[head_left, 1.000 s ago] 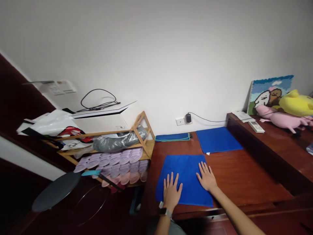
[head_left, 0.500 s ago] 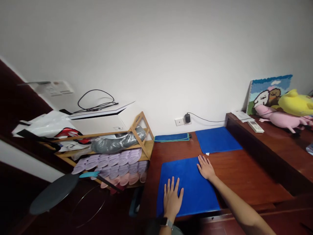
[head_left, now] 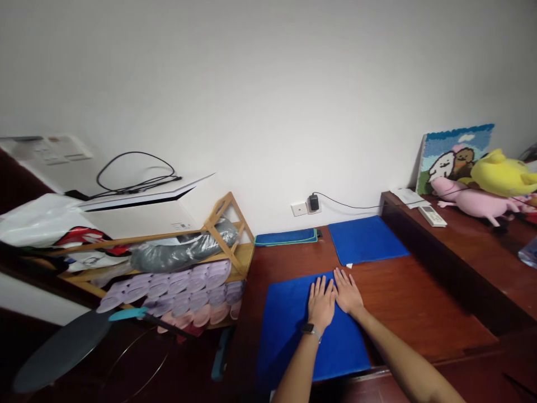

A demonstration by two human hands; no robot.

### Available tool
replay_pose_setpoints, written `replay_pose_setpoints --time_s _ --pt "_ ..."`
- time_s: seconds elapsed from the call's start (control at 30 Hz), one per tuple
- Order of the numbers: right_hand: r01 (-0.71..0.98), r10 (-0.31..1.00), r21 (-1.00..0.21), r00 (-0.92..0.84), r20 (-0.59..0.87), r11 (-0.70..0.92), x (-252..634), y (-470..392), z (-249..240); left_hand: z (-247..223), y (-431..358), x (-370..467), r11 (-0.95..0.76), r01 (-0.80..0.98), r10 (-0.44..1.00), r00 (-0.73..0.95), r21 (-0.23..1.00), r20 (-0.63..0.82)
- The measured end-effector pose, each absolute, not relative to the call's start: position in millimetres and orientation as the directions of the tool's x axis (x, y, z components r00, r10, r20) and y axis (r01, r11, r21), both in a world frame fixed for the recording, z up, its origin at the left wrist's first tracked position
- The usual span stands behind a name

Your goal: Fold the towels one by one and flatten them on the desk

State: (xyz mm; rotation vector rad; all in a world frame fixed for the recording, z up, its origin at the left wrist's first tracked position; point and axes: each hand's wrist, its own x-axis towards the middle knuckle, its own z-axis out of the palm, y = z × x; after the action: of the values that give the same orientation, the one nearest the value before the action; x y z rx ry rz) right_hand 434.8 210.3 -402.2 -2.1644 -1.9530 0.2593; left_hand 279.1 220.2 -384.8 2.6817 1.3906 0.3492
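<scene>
A blue cloth [head_left: 289,330] lies spread flat at the front of the brown wooden table [head_left: 419,302]. My left hand [head_left: 321,307], with a watch on its wrist, rests flat on the cloth's upper part, fingers stretched out. Right beside it, my right hand [head_left: 348,294] lies flat at the cloth's upper right corner, fingers extended. The two hands meet or nearly touch; neither grips anything. Behind them a second blue cloth [head_left: 367,239] is laid flat, a small white tag at its near edge. A folded blue cloth with green edging [head_left: 286,237] sits against the wall.
Left of the table stands a wooden rack [head_left: 241,260] with slippers [head_left: 193,282], bags and a white box [head_left: 146,215]. A raised ledge on the right holds a remote control [head_left: 433,216], plush toys [head_left: 474,201] and a picture [head_left: 455,157]. A black adapter [head_left: 314,201] is plugged into the wall.
My left hand has moved up and right across the cloth, from its lower left to beside my right hand. My right hand stays at the upper right corner. The view has shifted slightly.
</scene>
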Motion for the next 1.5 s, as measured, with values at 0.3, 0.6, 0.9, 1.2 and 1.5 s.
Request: replay_pose_setpoints --time_s 0.3,0.6,0.9,1.2,1.5 --pt "0.950 0.991 -0.288 0.132 0.008 -0.124 435.0 212.6 -406.3 -399.8 270.2 191.5 -0.405 0.906 0.913 0.392 0.127 0.116" --pt "0.953 0.990 -0.270 0.143 -0.003 -0.138 434.3 213.0 -409.3 -394.7 296.4 110.2 -0.398 0.915 0.915 0.392 0.063 0.098" --pt "0.954 0.988 -0.261 0.157 0.015 -0.147 432.9 213.9 -410.3 -382.9 291.0 127.6 -0.374 0.925 0.922 0.362 0.074 0.134" --pt "0.962 0.993 -0.245 0.122 -0.006 -0.120 436.8 214.6 -414.5 -396.1 232.9 280.6 -0.609 0.759 0.793 0.589 0.229 0.158" --pt "0.955 0.990 -0.264 0.143 0.000 -0.138 435.4 216.0 -418.8 -405.7 274.4 133.9 -0.355 0.929 0.931 0.342 0.100 0.128"
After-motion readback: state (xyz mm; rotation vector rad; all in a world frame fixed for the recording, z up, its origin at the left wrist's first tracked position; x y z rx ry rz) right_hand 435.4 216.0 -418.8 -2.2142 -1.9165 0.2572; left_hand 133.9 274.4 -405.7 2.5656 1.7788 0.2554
